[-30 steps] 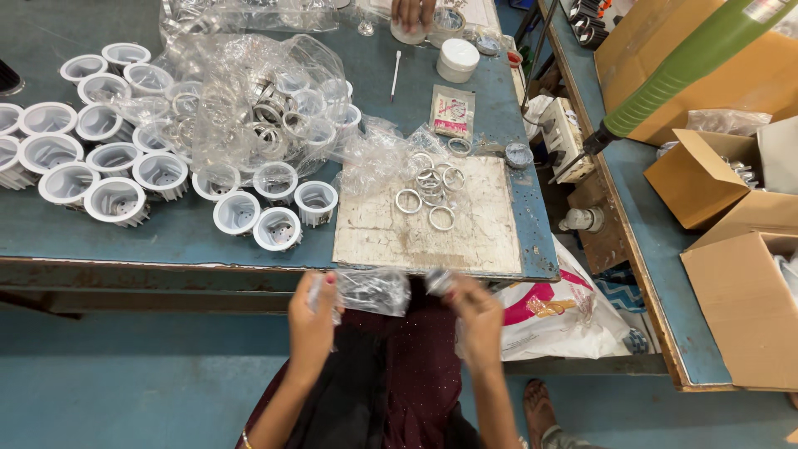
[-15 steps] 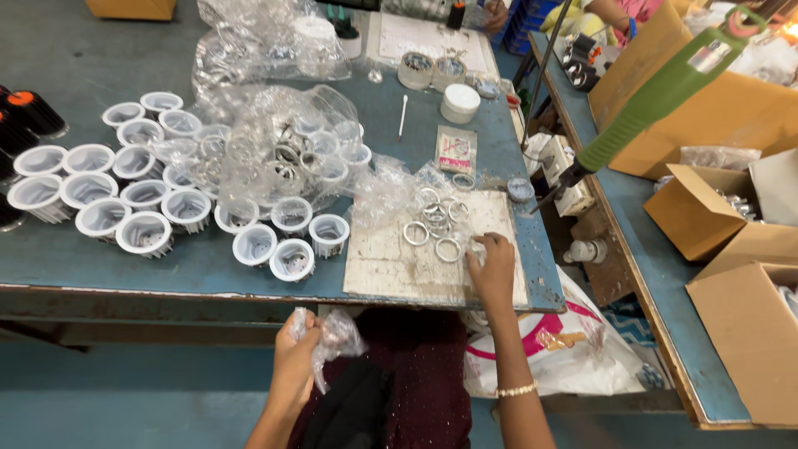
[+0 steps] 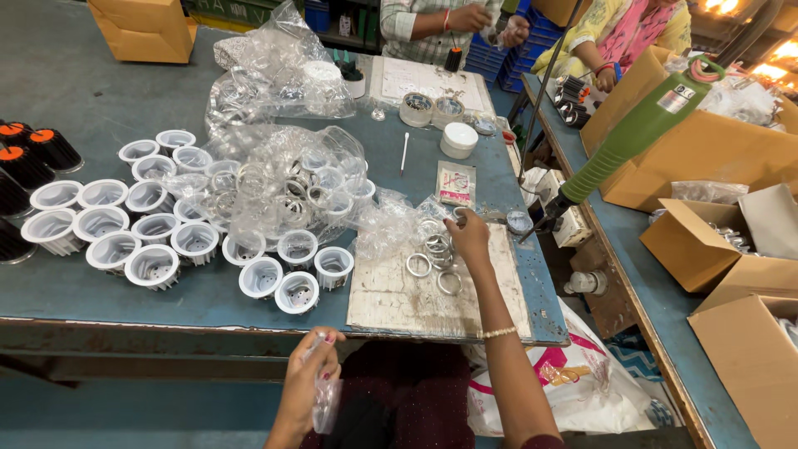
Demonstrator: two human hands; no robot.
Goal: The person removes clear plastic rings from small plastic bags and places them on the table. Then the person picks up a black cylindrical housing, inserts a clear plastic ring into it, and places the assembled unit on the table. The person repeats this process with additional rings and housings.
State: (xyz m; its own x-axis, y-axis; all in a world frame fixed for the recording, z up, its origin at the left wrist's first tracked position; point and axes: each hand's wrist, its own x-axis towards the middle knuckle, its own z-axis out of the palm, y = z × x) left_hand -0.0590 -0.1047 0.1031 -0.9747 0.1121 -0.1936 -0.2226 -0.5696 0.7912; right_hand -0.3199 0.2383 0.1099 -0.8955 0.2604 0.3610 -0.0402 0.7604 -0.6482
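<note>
Several metal rings [image 3: 432, 254] lay loose on the worn white board [image 3: 391, 299] at the desk [image 3: 100, 291] edge, right hand [image 3: 468, 233] reaching among them with fingers curled, apparently pinching one ring, though not clearly seen. Left hand [image 3: 312, 366] held below the desk edge, clenched around a small clear plastic bag [image 3: 326, 403]. Judged as mid-pick: next called for carrying a ring to the bag.

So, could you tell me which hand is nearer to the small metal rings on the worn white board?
Right. The right hand reaches over the small metal rings; the left hand is below the table edge holding a clear plastic bag.
</note>
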